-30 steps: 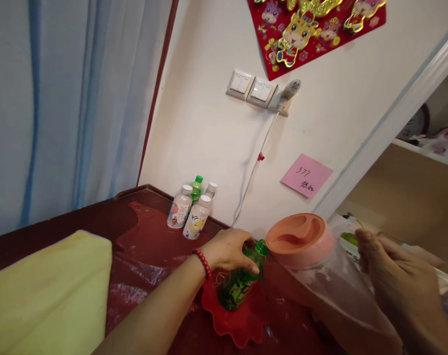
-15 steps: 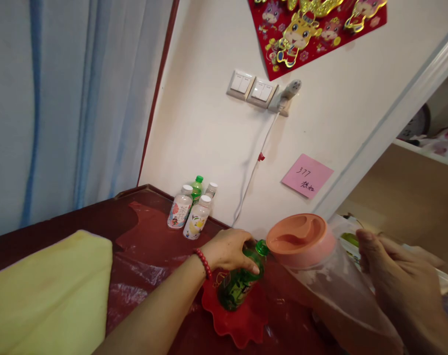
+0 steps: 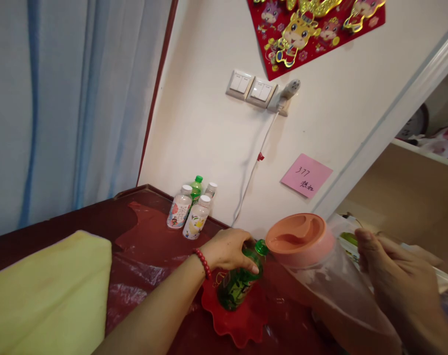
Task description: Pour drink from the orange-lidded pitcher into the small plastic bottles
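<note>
Altogether five bottles show: one green bottle [image 3: 238, 282] under the left hand [image 3: 229, 249], and a group of four small bottles [image 3: 192, 207] standing close together at the wall end of the bench [image 3: 98, 222], three white-capped and one green-capped. The green bottle stands tilted on a single red scalloped plate [image 3: 235, 320], its green cap just beside the orange lid of one clear pitcher [image 3: 313, 266]. The left hand's fingers [image 3: 251, 268] curl down over the bottle's shoulder and clasp it; a red bead bracelet [image 3: 203, 262] circles that wrist. The right hand [image 3: 397, 286] sits at the pitcher's far side with its fingers loosely bent; whether they grip a handle cannot be told, since the hand hides that side and the frame edge cuts it off. One yellow cloth [image 3: 46, 291] lies at the lower left, partly out of view. On the wall are two switch plates [image 3: 250, 88], one pink note [image 3: 306, 175] with small writing, and one red decoration [image 3: 313, 29] cut off at the top.
</note>
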Motion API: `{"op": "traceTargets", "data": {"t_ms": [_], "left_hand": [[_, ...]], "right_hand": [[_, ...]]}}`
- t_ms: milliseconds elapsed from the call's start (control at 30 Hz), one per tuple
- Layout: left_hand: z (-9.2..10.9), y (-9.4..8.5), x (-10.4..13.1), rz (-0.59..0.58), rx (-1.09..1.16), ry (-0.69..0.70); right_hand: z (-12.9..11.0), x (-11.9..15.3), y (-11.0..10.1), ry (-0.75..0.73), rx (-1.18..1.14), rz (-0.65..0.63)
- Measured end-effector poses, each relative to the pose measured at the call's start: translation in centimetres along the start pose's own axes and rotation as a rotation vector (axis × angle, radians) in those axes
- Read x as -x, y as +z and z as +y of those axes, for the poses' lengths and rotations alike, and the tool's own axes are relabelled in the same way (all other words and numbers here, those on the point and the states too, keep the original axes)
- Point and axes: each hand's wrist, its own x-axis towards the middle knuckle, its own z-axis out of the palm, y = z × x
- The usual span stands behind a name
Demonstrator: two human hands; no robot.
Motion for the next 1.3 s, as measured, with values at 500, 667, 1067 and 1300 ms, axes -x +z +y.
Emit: {"op": "traceTargets", "data": {"t_ms": [500,667,1067,1300], "left_hand": [[0.05,-0.04,0.05,0.002,0.017,0.012],[0.09,-0.09,0.06,-0.003,0.008,0.003],[-0.01,-0.02,0.03,0.000,0.007,0.002],[-0.06,-0.01,-0.01,0.001,0.003,0.000]], "right_hand": [[0.12,-0.14,0.01,0.018,0.035,0.002],[-0.21,-0.11,-0.02,0.010,0.043,0.005],[-0.08,-0.08,0.03,0.033,0.020,-0.007],[-0.01,-0.16,0.11,0.023,0.032,-0.002]]}}
